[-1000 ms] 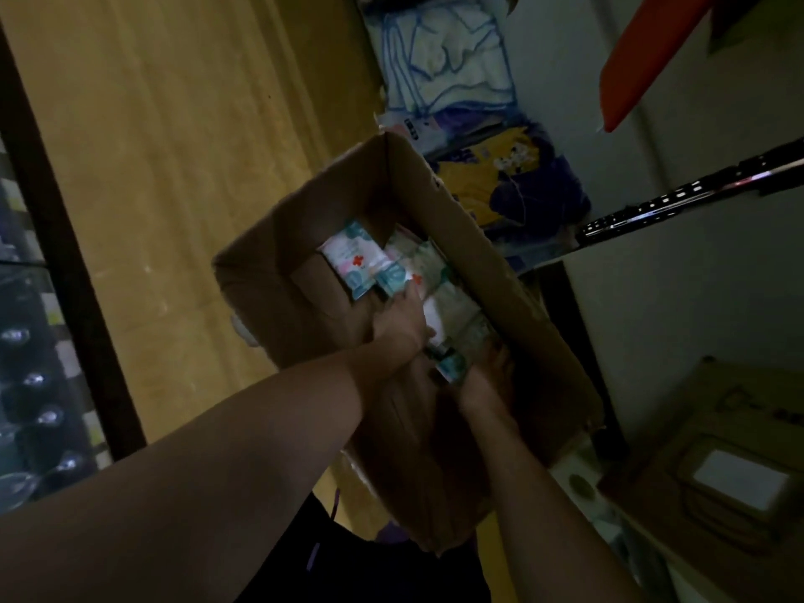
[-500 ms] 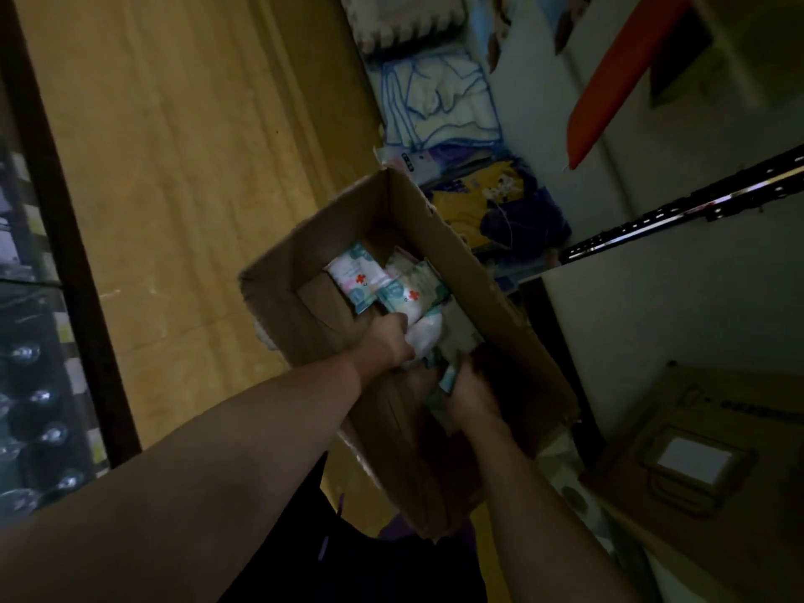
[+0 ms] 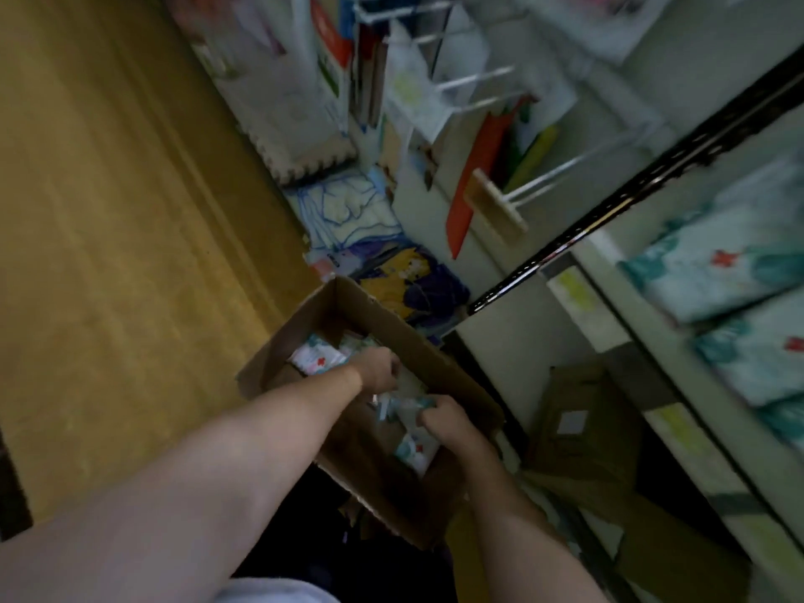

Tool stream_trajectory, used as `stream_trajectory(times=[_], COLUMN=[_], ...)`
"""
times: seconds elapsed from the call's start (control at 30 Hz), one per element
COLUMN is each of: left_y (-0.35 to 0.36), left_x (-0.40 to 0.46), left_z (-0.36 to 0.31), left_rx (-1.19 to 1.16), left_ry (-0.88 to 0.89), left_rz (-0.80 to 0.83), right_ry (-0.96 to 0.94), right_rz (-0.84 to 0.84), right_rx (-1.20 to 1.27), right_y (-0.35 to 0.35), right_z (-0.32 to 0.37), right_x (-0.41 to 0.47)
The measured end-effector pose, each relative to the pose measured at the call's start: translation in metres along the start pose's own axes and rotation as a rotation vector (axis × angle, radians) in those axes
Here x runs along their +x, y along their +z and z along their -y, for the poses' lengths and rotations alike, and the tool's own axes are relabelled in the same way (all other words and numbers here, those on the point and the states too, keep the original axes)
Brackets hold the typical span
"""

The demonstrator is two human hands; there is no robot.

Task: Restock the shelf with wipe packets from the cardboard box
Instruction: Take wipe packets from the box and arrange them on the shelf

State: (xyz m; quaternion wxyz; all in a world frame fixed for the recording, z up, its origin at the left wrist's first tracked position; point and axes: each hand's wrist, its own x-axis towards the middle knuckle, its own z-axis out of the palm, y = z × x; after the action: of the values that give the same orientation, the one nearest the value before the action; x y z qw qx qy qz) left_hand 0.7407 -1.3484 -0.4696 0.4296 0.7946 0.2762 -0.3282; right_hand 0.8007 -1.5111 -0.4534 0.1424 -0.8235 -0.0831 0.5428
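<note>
Cardboard box (image 3: 439, 372) at 6 o'clock hides most wipe packets (image 3: 314, 359); blur defeats counting. Left hand (image 3: 375, 370) and right hand (image 3: 448, 424) each clench packets inside. Three packets lie on the shelf (image 3: 652, 346) at 3 o'clock.

The yellow floor (image 3: 108, 254) carries the open box (image 3: 452, 376); right, a shelf (image 3: 652, 341) holds teal packets (image 3: 718, 267).

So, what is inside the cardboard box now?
Wipe packets lie inside the cardboard box. The left hand and right hand cover several, so their number is hidden.
</note>
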Motion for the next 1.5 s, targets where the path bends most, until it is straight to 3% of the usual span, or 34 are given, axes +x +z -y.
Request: stream_trajectory(times=[0.2, 0.53, 1.0, 1.23, 1.5], left_y=[-0.063, -0.112, -0.121, -0.101, -0.068], left_x=[-0.041, -0.104, -0.163, -0.174, -0.176], left_z=[-0.055, -0.146, -0.246, -0.300, -0.345], left_rx=[0.163, 0.656, 0.674, 0.622, 0.586], left_ry=[0.111, 0.443, 0.651, 0.790, 0.892], left_rz=[0.204, 0.102, 0.171, 0.092, -0.005], right_ry=[-0.008, 0.061, 0.150, 0.075, 0.003], right_rz=[-0.111, -0.349, -0.484, -0.762, -0.865], right_rx=[0.058, 0.060, 0.100, 0.254, 0.421], right_y=[-0.042, -0.095, -0.149, -0.161, -0.185], right_z=[0.029, 0.056, 0.027, -0.014, -0.068], right_x=[-0.066, -0.168, -0.289, -0.321, -0.342])
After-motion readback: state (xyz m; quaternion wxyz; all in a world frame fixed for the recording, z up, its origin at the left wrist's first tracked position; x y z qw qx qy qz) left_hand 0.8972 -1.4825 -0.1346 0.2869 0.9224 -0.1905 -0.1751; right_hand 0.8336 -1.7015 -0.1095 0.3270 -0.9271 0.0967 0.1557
